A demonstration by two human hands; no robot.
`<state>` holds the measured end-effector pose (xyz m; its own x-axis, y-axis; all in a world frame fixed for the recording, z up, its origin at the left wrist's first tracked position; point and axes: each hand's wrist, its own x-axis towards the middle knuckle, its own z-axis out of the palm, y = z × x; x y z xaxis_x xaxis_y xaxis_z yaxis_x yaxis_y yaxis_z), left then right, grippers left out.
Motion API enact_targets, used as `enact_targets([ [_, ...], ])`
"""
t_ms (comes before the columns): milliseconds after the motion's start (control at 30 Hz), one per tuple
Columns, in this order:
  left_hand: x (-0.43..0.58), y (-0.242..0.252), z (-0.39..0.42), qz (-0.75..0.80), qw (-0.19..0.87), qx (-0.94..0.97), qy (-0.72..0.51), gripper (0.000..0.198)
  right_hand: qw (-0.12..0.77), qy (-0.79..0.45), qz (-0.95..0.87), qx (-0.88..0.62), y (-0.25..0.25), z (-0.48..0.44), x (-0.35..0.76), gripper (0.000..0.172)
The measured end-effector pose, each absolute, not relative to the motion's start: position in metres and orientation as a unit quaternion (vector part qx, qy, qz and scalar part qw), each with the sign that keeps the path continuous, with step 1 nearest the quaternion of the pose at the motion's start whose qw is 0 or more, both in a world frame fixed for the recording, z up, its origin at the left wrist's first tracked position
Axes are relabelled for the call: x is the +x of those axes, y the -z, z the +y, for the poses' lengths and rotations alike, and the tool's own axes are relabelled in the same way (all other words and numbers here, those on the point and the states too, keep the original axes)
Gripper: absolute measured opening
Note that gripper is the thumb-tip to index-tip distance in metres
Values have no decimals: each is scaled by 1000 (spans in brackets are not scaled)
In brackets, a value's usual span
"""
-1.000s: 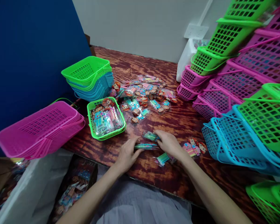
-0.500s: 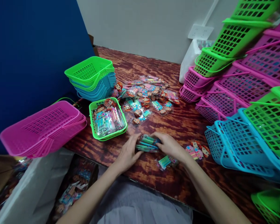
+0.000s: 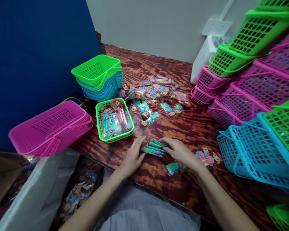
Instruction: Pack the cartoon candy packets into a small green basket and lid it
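Between my two hands is a small stack of clear plastic packets (image 3: 154,148) with green and blue contents, low over the table near its front edge. My left hand (image 3: 134,155) closes on the stack's left end, and my right hand (image 3: 177,149) grips the right end. Just below my right hand lies another green packet (image 3: 172,167), and pink packets with doll figures (image 3: 208,156) rest to its right. A green basket (image 3: 115,140), holding several such packets, stands beyond my left hand. Behind it, a loose heap of packets (image 3: 156,93) spreads over the table.
Nested pink baskets (image 3: 53,128) sit at the left edge, with stacked green and blue baskets (image 3: 98,77) behind. On the right rise piled pink (image 3: 245,99), green (image 3: 255,32) and blue baskets (image 3: 255,147). An open carton with packets (image 3: 79,192) is below the table at left.
The whole view has shifted slightly, so things appear a little further right. Both hands keep hold of the packet stack, which looks slightly flatter and more evenly lined up.
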<state>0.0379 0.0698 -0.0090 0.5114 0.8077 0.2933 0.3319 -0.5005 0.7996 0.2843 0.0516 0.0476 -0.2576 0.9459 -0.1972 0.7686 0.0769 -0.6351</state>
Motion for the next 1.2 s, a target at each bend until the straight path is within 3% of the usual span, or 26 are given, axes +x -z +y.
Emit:
enact_targets([
  [300,42,6,72,368,317,801,-350,63,190,-383,-691,-583,-53,58,287,26],
  [800,38,5,65,368,326,816,-304,67,184,-390,-686,-586,-51,54,286,23],
  [1067,39,4,62,372,338,813,-295,71,168,-360,-697,-597,-55,47,279,24],
  [1200,39,5,61,371,340,814,-291,71,176,-340,-703,-599,-56,43,274,34],
])
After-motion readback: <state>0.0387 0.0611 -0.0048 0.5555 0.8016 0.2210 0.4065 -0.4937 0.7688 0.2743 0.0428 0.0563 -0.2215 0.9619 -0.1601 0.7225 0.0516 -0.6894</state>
